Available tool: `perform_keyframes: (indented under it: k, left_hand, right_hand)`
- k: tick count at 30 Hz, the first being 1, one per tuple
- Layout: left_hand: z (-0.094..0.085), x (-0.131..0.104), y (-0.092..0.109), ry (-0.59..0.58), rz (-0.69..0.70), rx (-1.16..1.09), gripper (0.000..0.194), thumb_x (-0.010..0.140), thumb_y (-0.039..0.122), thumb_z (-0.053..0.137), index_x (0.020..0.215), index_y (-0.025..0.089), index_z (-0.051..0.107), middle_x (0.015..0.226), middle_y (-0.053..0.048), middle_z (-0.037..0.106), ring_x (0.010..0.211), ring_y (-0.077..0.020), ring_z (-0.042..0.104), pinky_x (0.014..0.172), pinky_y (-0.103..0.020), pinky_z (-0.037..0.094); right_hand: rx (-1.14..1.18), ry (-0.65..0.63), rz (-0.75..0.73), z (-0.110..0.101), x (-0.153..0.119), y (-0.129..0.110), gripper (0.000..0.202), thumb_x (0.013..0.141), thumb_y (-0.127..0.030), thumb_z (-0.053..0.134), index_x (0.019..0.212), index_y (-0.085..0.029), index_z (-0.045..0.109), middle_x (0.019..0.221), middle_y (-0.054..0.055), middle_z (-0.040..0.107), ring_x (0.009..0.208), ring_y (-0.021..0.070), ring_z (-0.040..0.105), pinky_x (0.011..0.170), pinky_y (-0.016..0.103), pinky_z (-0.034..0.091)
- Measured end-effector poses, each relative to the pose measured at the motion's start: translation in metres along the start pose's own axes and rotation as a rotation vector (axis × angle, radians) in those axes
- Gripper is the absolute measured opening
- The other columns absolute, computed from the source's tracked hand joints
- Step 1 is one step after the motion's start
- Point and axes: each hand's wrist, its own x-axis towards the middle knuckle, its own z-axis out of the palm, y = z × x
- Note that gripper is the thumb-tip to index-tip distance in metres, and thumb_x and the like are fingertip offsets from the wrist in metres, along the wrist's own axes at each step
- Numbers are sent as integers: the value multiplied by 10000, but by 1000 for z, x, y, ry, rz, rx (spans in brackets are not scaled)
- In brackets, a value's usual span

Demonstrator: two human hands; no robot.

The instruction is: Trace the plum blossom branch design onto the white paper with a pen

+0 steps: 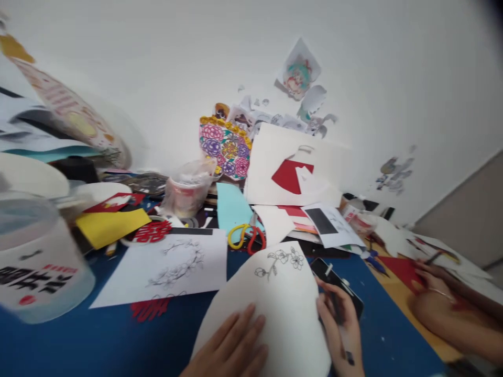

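A rounded sheet of white paper [291, 303] lies in front of me, with a branch of blossoms drawn in dark line near its top edge. My left hand [236, 343] rests flat on its lower left part, fingers stretched out. At the paper's right edge, my right hand [341, 327] has its fingers curled round a slim pen, partly hidden by the fingers. A black phone [356, 298] lies just behind that hand. Left of the paper is a printed blossom sheet [173, 272], and scissors [247, 236] with yellow and red handles lie beyond it.
A translucent tub [39, 262] stands at the left, near yellow paper [113, 226] and a red paper cutout [152, 230]. A white board [271, 157] leans on the wall. At the right, another person's hand [432, 293] is over red paper [401, 271].
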Motion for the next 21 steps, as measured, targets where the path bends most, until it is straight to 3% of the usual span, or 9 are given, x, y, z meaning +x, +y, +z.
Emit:
perform_keyframes:
  k: [3, 7, 11, 13, 15, 17, 21]
  left_hand:
    - [-13, 8, -7, -54, 30, 23, 441, 794, 156, 554, 1231, 213, 537, 1387, -135, 496, 1347, -346, 362, 1069, -430, 368]
    - [-34, 25, -22, -216, -82, -19, 640, 720, 121, 499, 1350, 216, 436, 1450, -158, 416, 1396, -333, 274, 1060, -457, 386]
    - [-32, 28, -50, -115, -367, -29, 639, 778, 179, 458, 1406, 199, 341, 1529, -132, 292, 1418, -311, 225, 1070, -493, 377]
    - [-24, 26, -67, -67, -519, -136, 612, 837, 305, 461, 1417, 186, 310, 1480, -140, 385, 1356, -285, 370, 1042, -458, 423]
    - [-16, 25, -81, -109, -802, -371, 579, 843, 411, 439, 1367, 170, 390, 1331, -138, 560, 1170, -255, 573, 941, -397, 513]
    - [-12, 27, -90, -163, -1038, -596, 548, 802, 484, 442, 1247, 177, 529, 1164, -108, 672, 994, -238, 661, 838, -350, 559]
    - [-14, 35, -102, -152, -1145, -722, 532, 717, 558, 465, 1066, 209, 662, 993, -63, 736, 841, -238, 697, 738, -322, 579]
  right_hand:
    - [59, 59, -52, 3, -4, 2, 367, 728, -386, 726, 1001, -202, 564, 1143, 155, 671, 814, 205, 650, 725, 340, 522]
    - [102, 100, -129, 3, -8, 3, 320, 765, -351, 701, 1005, -207, 546, 1175, 158, 645, 784, 179, 629, 731, 340, 515]
    - [108, 194, -158, 8, -12, -2, 316, 776, -368, 686, 1005, -204, 544, 1173, 155, 626, 820, 185, 608, 738, 337, 503]
    - [116, 250, -176, 12, -13, -5, 326, 780, -381, 679, 1012, -201, 538, 1174, 157, 616, 833, 186, 600, 735, 331, 499]
    - [125, 295, -188, 15, -13, -5, 333, 788, -384, 672, 1022, -199, 524, 1176, 161, 610, 835, 183, 600, 735, 324, 499]
    - [138, 326, -204, 18, -13, -3, 335, 799, -381, 664, 1033, -197, 510, 1180, 165, 609, 827, 179, 608, 730, 319, 503]
    - [164, 278, -231, 18, -14, 2, 357, 811, -385, 659, 1065, -198, 492, 1205, 178, 607, 810, 187, 642, 730, 340, 521]
